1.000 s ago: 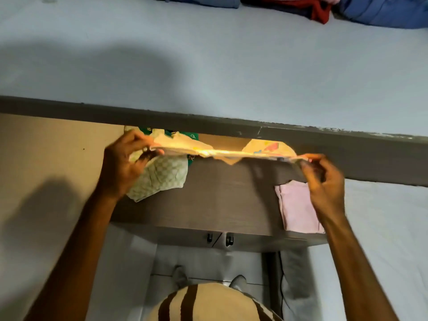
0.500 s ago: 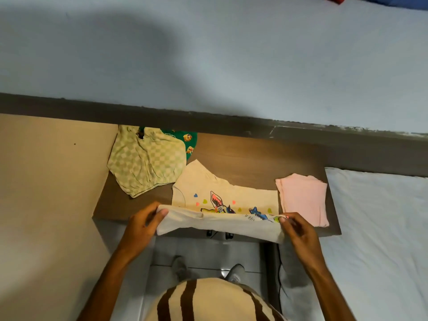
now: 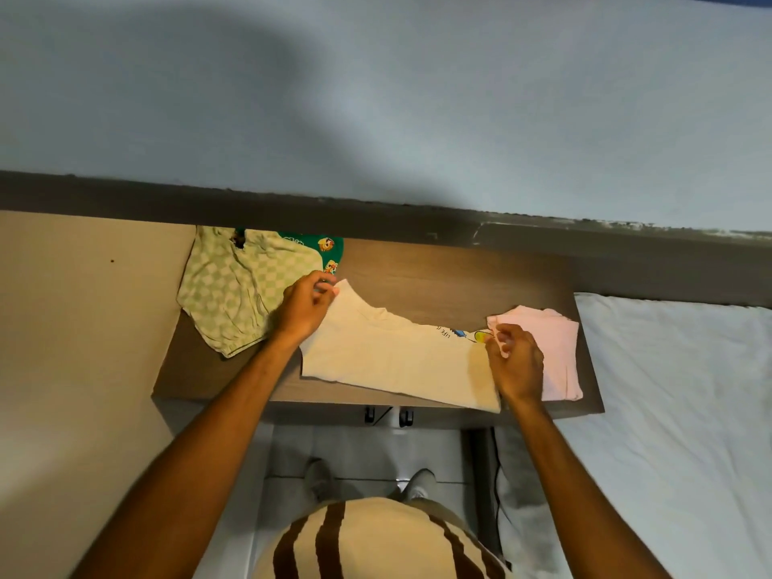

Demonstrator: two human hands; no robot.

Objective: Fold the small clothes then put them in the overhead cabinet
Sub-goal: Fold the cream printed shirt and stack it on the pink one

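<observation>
Left hand (image 3: 304,311): pinching the far left corner of the shirt (image 3: 392,361) between thumb and fingertips, fingers curled narrow, knuckles facing up.
Right hand (image 3: 516,361): gripping the far right edge of the shirt with thumb and curled fingers, closed narrow on the cloth.
Shirt: lying flat on the table (image 3: 438,282), spreading between the two hands and running back from them toward the person; the plain cream back is facing up, and a strip of coloured print with small lettering is showing along the far edge just left of the right hand.
Near edge of shirt: reaching the table's front edge, below and behind both wrists.
Checked cloth (image 3: 234,294): lying crumpled just left of the left hand, with the wrist crossing over its right edge.
Green cloth (image 3: 328,248): peeking out from under the checked cloth, just beyond the left hand's fingertips, cartoon figures showing on it.
Pink cloth (image 3: 559,353): sitting folded directly right of the right hand, its left edge touching or tucked under that hand; which one, cannot tell.
Bed (image 3: 676,394): lying well to the right of the right hand, past the table's end, covered in white.
Wall (image 3: 376,98): rising beyond both hands, behind the table.
</observation>
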